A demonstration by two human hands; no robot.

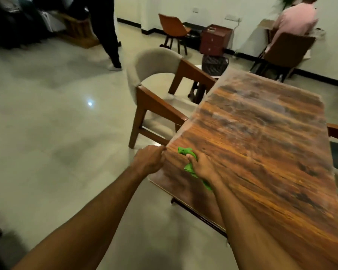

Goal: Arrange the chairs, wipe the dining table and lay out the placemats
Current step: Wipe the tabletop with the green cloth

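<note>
Right hand (200, 165): fingers curled round green cloth (184, 151), pressing it onto dining table (261, 143) close to the near-left corner. Cloth: bright green, crumpled into a wad, one end poking out ahead of the fingers, another trailing under the wrist. Left hand (150, 159): curled, gripping the table's left edge just beside the cloth. Tabletop: dark streaked wood grain, glossy. Armchair (154, 63), beige back, wooden frame, drawn up at left side.
</note>
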